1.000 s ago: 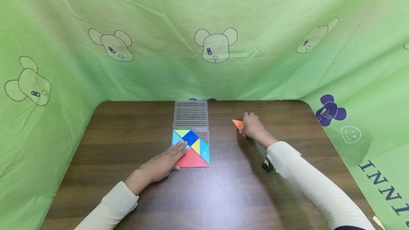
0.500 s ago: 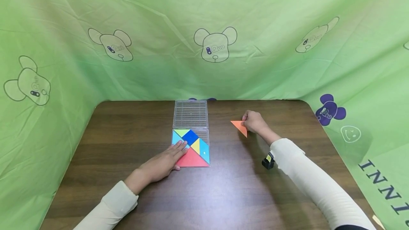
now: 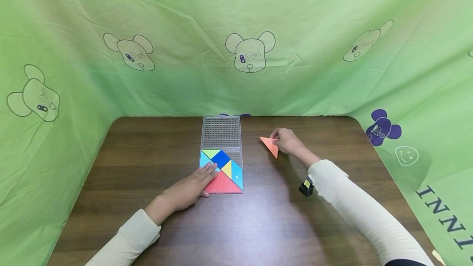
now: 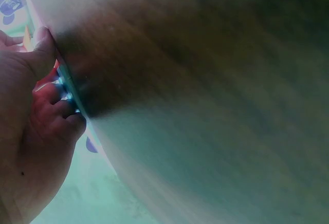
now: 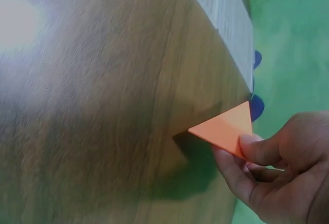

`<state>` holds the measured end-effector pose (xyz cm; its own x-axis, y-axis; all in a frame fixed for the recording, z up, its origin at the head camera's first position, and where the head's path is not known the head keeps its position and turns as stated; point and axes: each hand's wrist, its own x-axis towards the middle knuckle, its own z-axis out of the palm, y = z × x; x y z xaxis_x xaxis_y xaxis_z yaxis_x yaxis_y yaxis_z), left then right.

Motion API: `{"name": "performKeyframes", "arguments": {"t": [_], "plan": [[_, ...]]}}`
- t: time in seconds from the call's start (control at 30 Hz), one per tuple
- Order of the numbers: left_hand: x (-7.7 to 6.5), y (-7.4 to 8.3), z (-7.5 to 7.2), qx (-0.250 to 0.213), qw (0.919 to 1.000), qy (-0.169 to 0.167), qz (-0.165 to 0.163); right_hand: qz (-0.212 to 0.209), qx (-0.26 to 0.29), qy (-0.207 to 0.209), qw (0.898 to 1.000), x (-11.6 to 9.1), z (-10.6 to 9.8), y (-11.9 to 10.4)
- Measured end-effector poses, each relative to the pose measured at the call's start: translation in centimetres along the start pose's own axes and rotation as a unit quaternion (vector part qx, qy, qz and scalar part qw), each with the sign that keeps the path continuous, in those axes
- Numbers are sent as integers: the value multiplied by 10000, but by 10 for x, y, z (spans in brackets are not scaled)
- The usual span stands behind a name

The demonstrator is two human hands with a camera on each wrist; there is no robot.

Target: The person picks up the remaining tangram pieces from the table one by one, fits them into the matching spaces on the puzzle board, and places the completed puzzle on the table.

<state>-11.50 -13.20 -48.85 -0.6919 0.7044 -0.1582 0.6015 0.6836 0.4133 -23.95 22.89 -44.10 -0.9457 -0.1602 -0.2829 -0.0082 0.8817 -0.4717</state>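
In the head view, my right hand (image 3: 290, 141) pinches an orange triangle tangram piece (image 3: 269, 146) between thumb and fingers. The right wrist view shows the orange triangle (image 5: 226, 126) raised over the table, its shadow beneath. To the left, my left hand (image 3: 186, 188) rests on a tangram set, fingertips on the pieces and thumb at the case's near edge. Around the fingers lie a red triangle (image 3: 223, 184), a blue square (image 3: 221, 159), a yellow triangle (image 3: 227, 169), a light blue parallelogram (image 3: 237, 174) and a lime triangle (image 3: 210, 153). A light blue piece is partly hidden under the fingers.
The clear plastic case (image 3: 221, 132) lies unfolded, its gridded far half bare. A gap at the near half's upper right corner shows the grid (image 3: 235, 156). The brown wooden table (image 3: 148, 151) meets a green printed cloth (image 3: 184, 85) behind and at both sides.
The right hand has lifted the orange triangle from the table and carried it a little left toward the case. The left hand stays in place on the pieces.
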Motion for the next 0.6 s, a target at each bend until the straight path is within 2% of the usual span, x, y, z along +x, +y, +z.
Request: {"name": "performKeyframes", "arguments": {"t": [0.37,0.6], "plan": [[0,2,-1,44,10000,61,25,1,-26,58,10000,2,-2,-22],[0,2,-1,18,10000,42,-5,-133,38,274,9995,6,0,-36]]}}
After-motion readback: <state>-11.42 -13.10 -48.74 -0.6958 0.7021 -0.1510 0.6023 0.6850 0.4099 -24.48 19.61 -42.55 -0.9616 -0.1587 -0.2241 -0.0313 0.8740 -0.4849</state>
